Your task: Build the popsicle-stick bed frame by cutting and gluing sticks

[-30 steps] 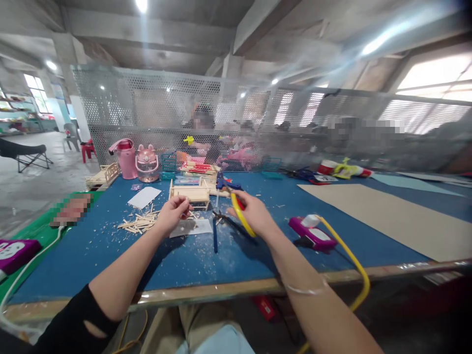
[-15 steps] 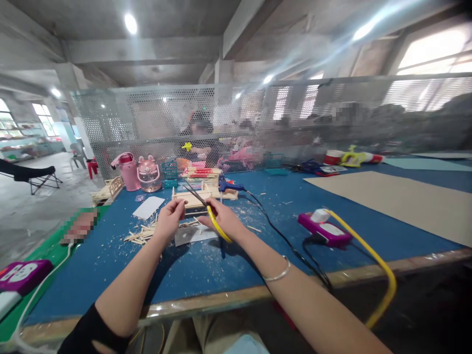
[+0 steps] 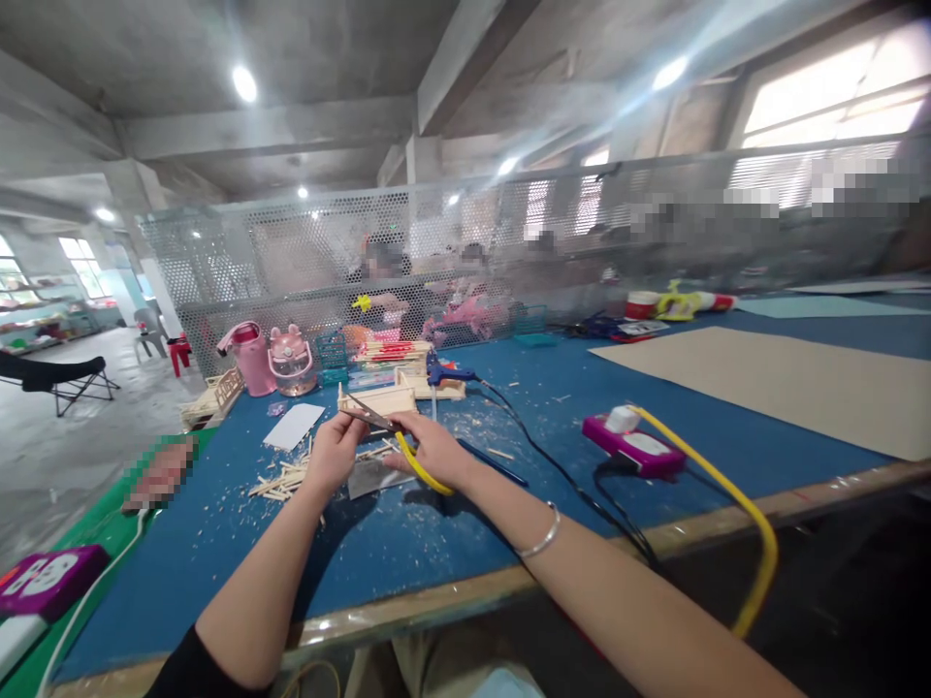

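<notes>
My right hand (image 3: 436,451) is closed around a pair of scissors with yellow handles (image 3: 416,467). Their blades point left and lie across the fingertips of my left hand (image 3: 335,454). That hand is pinched shut; whatever sits between the fingers is too small to make out. Just behind both hands is a small frame built of wooden sticks (image 3: 382,399). Loose wooden sticks (image 3: 283,480) are scattered beside my left hand. A grey sheet (image 3: 370,477) lies beneath the hands. Behind my right hand rests a blue glue gun (image 3: 447,373).
The glue gun's black cable (image 3: 538,441) runs right, near a purple power strip (image 3: 632,446) with a yellow cord. A white card (image 3: 293,427), a pink bottle (image 3: 251,359) and a clear jug (image 3: 291,361) stand left. Brown paper (image 3: 771,388) covers the right side.
The scissors have tipped lower, and their blades now reach the left fingertips. Both hands have come slightly closer together. A dark blue rod beside my right wrist shows more fully.
</notes>
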A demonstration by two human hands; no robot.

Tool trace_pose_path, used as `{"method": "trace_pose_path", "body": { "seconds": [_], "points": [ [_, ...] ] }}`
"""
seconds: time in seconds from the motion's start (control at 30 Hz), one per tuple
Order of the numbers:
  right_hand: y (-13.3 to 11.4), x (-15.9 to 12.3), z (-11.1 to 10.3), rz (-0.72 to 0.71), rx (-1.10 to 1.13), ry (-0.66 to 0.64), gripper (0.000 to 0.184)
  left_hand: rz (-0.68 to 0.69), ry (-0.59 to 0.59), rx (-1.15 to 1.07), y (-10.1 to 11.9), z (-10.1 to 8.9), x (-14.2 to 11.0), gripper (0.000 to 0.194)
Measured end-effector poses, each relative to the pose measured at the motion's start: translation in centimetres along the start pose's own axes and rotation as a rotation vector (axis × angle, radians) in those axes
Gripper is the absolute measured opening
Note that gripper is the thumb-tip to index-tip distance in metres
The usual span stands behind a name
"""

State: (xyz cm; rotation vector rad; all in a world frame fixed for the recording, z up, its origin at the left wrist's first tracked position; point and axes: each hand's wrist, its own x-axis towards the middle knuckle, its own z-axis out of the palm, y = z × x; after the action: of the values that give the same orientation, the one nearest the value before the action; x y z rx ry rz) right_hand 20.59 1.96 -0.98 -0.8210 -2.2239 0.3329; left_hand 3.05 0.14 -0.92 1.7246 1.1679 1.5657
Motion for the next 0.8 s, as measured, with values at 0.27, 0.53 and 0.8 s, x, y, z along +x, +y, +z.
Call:
{"method": "trace_pose_path", "body": {
  "seconds": [0.27,0.53,0.8],
  "points": [
    [-0.11,-0.07,-0.16,-0.023,-0.064,0.034,0.052,0.033,0.035,0.017,0.32,-0.2,-0.11,0.023],
    [-0.43,-0.14,-0.54,-0.008,-0.131,0.028,0.056,0.054,0.097,0.108,0.24,-0.27,-0.29,0.019],
    [-0.48,-0.21,-0.45,-0.023,-0.13,0.083,0.053,0.079,0.114,0.133,0.6,-0.07,-0.59,0.015]
  ]
}}
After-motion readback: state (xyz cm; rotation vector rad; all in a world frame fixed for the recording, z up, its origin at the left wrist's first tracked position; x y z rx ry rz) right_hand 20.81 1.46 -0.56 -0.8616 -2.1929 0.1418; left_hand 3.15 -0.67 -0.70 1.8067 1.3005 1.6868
